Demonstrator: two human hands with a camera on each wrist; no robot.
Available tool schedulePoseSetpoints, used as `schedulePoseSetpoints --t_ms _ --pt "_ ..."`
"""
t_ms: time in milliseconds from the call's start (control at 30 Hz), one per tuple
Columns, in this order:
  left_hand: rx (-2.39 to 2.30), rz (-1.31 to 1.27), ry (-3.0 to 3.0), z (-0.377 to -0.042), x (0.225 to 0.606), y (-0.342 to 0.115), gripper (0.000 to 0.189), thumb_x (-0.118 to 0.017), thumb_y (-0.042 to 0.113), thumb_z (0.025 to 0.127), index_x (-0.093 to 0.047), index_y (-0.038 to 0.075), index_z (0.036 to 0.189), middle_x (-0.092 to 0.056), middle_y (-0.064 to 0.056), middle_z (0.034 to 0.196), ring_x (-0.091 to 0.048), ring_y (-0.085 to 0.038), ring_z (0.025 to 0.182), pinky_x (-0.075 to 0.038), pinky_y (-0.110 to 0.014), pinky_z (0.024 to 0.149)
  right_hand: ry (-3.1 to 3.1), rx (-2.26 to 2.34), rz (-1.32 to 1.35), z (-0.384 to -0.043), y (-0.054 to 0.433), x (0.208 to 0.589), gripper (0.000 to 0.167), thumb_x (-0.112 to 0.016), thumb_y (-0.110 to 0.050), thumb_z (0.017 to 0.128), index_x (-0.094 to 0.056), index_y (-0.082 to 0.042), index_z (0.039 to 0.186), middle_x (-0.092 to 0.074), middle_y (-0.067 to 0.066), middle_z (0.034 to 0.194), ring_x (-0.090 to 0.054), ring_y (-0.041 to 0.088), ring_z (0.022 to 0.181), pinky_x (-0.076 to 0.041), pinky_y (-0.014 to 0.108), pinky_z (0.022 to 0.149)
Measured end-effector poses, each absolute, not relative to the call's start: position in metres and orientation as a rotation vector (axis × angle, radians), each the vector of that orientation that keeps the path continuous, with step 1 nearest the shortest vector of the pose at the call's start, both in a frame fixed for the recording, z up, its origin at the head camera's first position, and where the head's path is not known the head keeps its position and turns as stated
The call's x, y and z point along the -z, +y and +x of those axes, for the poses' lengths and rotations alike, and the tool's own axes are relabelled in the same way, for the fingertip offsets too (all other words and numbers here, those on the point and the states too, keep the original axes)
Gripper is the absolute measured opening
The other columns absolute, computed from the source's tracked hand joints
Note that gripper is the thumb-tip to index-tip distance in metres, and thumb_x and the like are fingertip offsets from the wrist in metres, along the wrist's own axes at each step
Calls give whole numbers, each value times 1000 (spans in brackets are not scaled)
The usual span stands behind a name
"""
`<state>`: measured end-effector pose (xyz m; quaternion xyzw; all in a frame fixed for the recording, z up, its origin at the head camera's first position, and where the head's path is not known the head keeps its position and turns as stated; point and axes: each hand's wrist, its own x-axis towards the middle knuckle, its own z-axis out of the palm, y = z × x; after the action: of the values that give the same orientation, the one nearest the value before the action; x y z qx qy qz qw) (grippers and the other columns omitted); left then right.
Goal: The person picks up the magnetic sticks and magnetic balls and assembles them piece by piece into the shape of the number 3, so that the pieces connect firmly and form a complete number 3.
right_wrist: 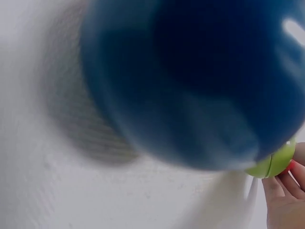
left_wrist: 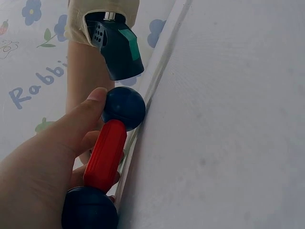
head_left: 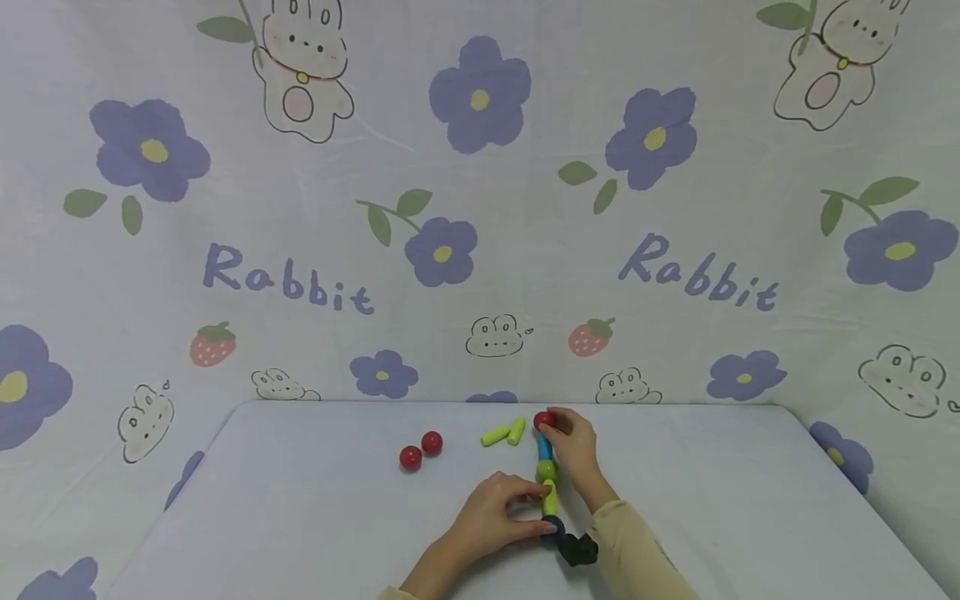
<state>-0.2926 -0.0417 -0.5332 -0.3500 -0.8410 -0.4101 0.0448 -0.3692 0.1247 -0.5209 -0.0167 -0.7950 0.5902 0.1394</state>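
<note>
A toy chain of balls and rods runs front to back in the head view. My right hand (head_left: 576,446) pinches the red ball (head_left: 542,420) at its far end. Below it come a blue rod (head_left: 545,448), a green ball (head_left: 547,471), a yellow-green rod (head_left: 551,498) and a dark blue ball (head_left: 552,528). My left hand (head_left: 491,512) grips the near end, thumb on the dark blue ball and a finger at the yellow-green rod. The left wrist view shows a red rod (left_wrist: 106,155) between two blue balls. One blue ball (right_wrist: 190,86) fills most of the right wrist view.
Two loose red balls (head_left: 421,451) lie on the white table (head_left: 300,517) left of the chain. A pair of yellow-green rods (head_left: 505,432) lies between them and my right hand. A dark wrist camera (head_left: 578,550) on the right sleeve sits close beside the dark blue ball.
</note>
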Motion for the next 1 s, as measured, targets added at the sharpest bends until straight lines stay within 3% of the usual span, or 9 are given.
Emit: schedulePoseSetpoints --t_ms 1000 --pt "1188 -1060 -2559 -292 535 -41 52 -64 56 70 -62 27 113 -59 20 97 -50 -3 87 -39 -19 71 -2225 -1876 118 -350 137 521 42 -67 -3 78 -53 6 117 -48 21 123 -45 32 114 -41 29 87"
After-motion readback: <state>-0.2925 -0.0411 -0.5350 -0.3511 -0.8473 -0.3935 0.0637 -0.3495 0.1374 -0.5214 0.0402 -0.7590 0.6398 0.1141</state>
